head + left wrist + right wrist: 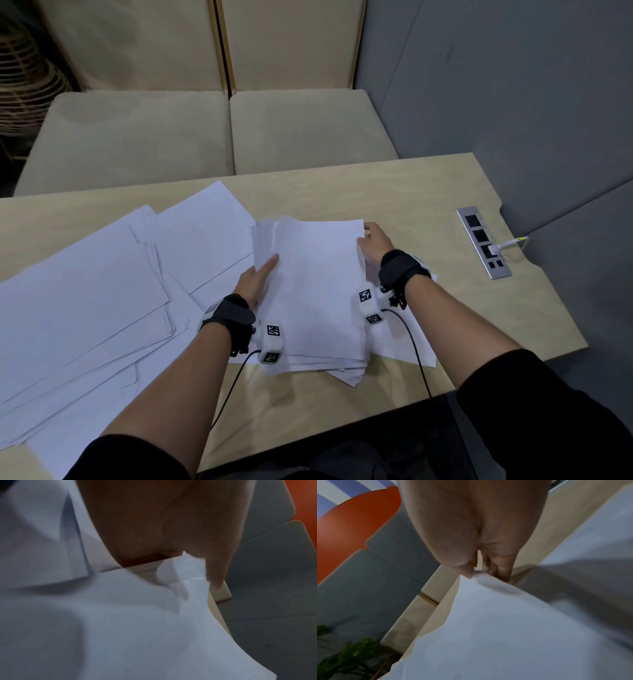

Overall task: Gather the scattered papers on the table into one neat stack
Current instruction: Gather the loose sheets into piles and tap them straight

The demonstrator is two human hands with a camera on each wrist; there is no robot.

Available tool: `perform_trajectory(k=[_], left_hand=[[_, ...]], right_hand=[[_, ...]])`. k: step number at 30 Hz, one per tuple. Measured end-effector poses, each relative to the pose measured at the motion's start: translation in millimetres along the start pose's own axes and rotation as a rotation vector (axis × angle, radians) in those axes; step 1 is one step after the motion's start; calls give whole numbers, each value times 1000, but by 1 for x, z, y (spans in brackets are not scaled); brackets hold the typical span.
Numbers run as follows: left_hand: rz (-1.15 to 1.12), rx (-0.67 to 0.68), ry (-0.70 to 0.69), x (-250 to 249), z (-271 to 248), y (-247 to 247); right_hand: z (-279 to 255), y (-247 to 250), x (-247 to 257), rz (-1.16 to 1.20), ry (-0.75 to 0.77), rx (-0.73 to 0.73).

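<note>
The left hand (pixel 171 520) filled the upper middle of the view, seen from the wrist along the palm. Its grip closed on a bundle of white papers (pixel 137 628), the thumb (pixel 217 566) lying along the bundle's right edge while the palm sat behind it. Below the grip the top sheet spread wide and bowed, blurred and shadowed toward the lower left. Left of the grip, other loose sheets (pixel 34 534) stood up with a folded edge. Just right of the thumb a sliver of pale worktop (pixel 223 593) showed. Farther right lay grey panels (pixel 274 615), with an orange strip (pixel 307 500) above them.
</note>
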State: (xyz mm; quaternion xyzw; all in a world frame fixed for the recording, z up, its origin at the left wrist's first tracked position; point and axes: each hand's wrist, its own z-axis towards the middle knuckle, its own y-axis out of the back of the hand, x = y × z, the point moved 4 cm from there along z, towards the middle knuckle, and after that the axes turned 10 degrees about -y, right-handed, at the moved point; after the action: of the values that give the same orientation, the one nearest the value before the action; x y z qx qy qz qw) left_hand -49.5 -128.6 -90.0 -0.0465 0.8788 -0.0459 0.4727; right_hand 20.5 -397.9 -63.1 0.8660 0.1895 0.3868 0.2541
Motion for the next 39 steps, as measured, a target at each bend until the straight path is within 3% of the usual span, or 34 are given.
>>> perform_trajectory(k=[3, 7, 10, 12, 14, 19, 22, 26, 33, 39], left_hand=[[279, -39, -46, 6, 6, 5], [257, 4, -110, -1, 7, 2], [137, 70, -224, -22, 1, 0], [79, 106, -285, -40, 0, 1], [-4, 92, -325, -63, -2, 2], [4, -2, -510, -115, -9, 3], [82, -22, -653, -125, -16, 2], [96, -124, -702, -118, -21, 9], [137, -147, -647, -108, -20, 10], [35, -212, -707, -123, -27, 19]], right_hand=[[-5, 0, -9, -52, 12, 6], [-4, 1, -36, -192, -35, 54], [-16, 1, -36, 103, -34, 143], [-33, -2, -20, 339, -3, 311], [-40, -6, 2, 446, 35, 367], [-46, 3, 60, 525, 176, -17], [-62, 10, 87, 594, 325, -121], [-69, -3, 88, 553, 370, -151], [-64, -15, 76, 549, 226, -188], [-77, -6, 98, 626, 353, -193]])
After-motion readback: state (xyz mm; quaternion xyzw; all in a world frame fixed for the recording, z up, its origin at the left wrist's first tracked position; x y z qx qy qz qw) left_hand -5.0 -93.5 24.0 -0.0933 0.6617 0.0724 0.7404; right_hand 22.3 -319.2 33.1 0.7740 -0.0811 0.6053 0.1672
